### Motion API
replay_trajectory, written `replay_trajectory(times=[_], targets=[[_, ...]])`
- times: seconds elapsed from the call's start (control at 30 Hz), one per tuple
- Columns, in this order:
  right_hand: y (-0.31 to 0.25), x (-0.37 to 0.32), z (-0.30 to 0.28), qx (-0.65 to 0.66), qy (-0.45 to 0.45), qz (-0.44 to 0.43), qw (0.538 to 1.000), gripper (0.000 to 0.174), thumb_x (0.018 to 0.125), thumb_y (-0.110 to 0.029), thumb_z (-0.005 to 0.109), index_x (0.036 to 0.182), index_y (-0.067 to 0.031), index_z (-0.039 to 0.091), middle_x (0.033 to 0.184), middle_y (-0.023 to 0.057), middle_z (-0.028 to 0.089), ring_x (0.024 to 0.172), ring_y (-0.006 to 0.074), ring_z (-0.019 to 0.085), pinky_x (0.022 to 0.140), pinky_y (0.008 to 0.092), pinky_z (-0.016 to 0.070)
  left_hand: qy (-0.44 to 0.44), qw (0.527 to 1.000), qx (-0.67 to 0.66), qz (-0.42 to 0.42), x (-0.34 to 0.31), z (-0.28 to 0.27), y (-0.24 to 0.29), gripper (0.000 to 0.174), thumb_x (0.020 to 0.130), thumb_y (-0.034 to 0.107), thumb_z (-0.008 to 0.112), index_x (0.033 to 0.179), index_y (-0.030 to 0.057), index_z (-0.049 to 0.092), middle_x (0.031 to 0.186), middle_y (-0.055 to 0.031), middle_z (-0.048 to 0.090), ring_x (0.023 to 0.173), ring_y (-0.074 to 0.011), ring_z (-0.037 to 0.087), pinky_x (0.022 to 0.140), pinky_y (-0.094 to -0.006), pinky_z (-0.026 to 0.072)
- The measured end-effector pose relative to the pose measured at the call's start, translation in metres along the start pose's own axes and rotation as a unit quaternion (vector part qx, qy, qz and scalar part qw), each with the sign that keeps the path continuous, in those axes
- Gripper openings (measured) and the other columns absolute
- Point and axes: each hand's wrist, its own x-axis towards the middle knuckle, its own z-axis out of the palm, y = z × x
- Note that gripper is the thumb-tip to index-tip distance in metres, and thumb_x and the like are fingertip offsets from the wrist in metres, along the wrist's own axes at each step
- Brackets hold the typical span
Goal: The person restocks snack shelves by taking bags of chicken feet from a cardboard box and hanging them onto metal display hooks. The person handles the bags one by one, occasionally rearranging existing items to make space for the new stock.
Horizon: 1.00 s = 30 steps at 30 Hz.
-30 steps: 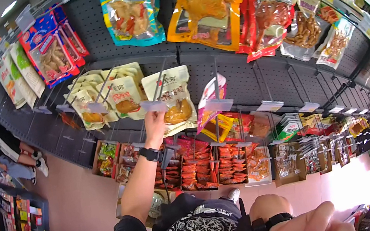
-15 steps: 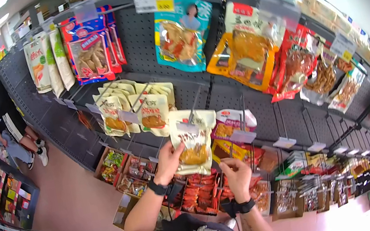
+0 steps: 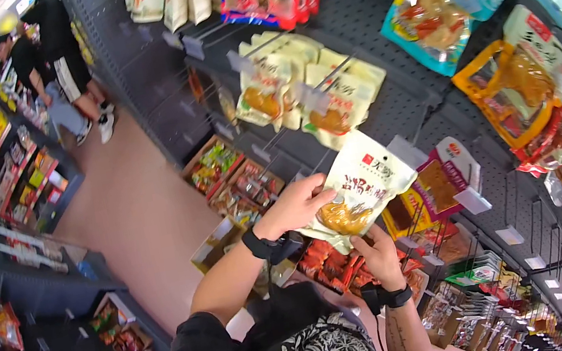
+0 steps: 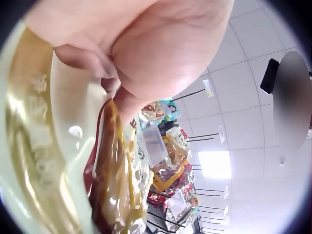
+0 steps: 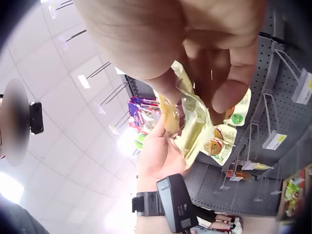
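Note:
A cream snack pouch (image 3: 364,179) with a clear window showing browned meat is held tilted in front of the shelf. My left hand (image 3: 301,206) grips its left edge, thumb over the front. At the lower edge, my right hand (image 3: 380,257) pinches the pouch with the thumb in front. Close up in the left wrist view, the glossy meat window (image 4: 114,180) lies under the left hand (image 4: 151,53). From the right wrist, the pouch (image 5: 195,119) is seen edge-on between the right hand (image 5: 195,44) and the left hand (image 5: 161,153).
Similar cream pouches (image 3: 343,100) hang on hooks just behind. A teal pack (image 3: 436,9) and an orange-edged pack (image 3: 511,97) hang to the right. Open boxes of small packets (image 3: 216,168) stand below. Two people (image 3: 61,60) are in the aisle at far left.
The left hand has brought the cream pouch off its hook toward me. My right hand has come up from low right and taken hold of the lower edge. The head view has turned left.

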Motion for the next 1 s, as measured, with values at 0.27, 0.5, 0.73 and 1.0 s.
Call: replay_trajectory(times=[0.27,0.5,0.73,1.0], targets=[[0.092,-0.025,-0.006,-0.136,-0.102,0.066,0.983,0.035,0.084,-0.011,0.065,0.116,0.0012,0.058,0.102,0.0117,0.067,0.095,0.0173,0.065,0.084,0.0284,0.0511,0.105,0.886,0.351,-0.285,-0.173,-0.086,-0.073,0.019,0.083,0.021,0.059,0.094,0.0051,0.059,0.075,-0.0202,0.06,0.077,-0.0374,0.061,0.063,-0.0436,0.0475],[0.101,-0.024,0.009,-0.198,-0.165,0.087,0.962,0.037,0.085,-0.014,0.065,0.118,0.0,0.057,0.102,0.0125,0.068,0.092,0.0202,0.067,0.082,0.0306,0.0529,0.073,0.735,0.472,-0.481,-0.232,-0.064,-0.233,0.023,0.082,0.012,0.052,0.102,0.0054,0.06,0.1,-0.0176,0.065,0.085,-0.0342,0.065,0.074,-0.045,0.0529],[0.088,-0.02,0.017,-0.269,-0.165,0.054,0.948,0.035,0.083,-0.016,0.066,0.115,-0.0029,0.059,0.099,0.0102,0.069,0.088,0.0209,0.068,0.078,0.0308,0.0536,0.063,0.744,0.22,-0.627,-0.278,-0.032,-0.351,0.029,0.087,0.017,0.047,0.1,-0.0027,0.065,0.096,-0.0191,0.067,0.081,-0.0286,0.068,0.063,-0.0379,0.0559],[0.103,-0.04,0.002,-0.25,-0.126,0.046,0.959,0.035,0.084,-0.02,0.066,0.115,-0.005,0.059,0.1,0.0096,0.068,0.087,0.0193,0.068,0.077,0.0305,0.054,-0.104,0.821,0.524,-0.202,-0.312,-0.052,-0.353,0.031,0.08,0.021,0.054,0.103,0.0018,0.062,0.095,-0.0227,0.065,0.085,-0.0348,0.065,0.079,-0.0445,0.0505]])
